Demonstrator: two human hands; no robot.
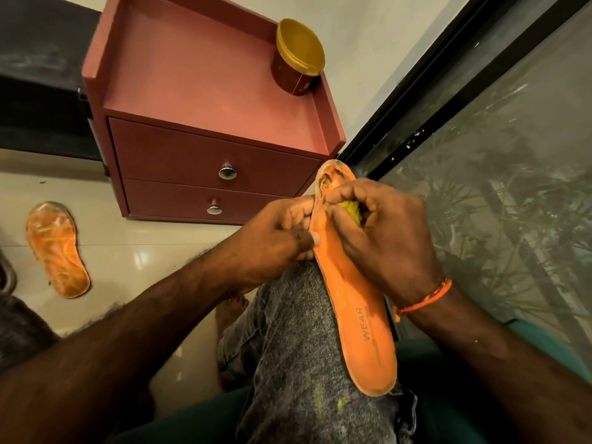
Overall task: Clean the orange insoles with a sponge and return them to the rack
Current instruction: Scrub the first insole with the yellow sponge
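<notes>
Insole (358,318), orange, across the knee, pinched at its edge by the left grip (282,238), rubbed beyond that by the right grip (384,232) closed on a yellow sponge (347,209); likely light, bendy, frayed at the toe, best held mid-length.

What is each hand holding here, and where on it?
Left hand grips the orange insole at its left edge near the toe; right hand pinches the yellow sponge.
</notes>
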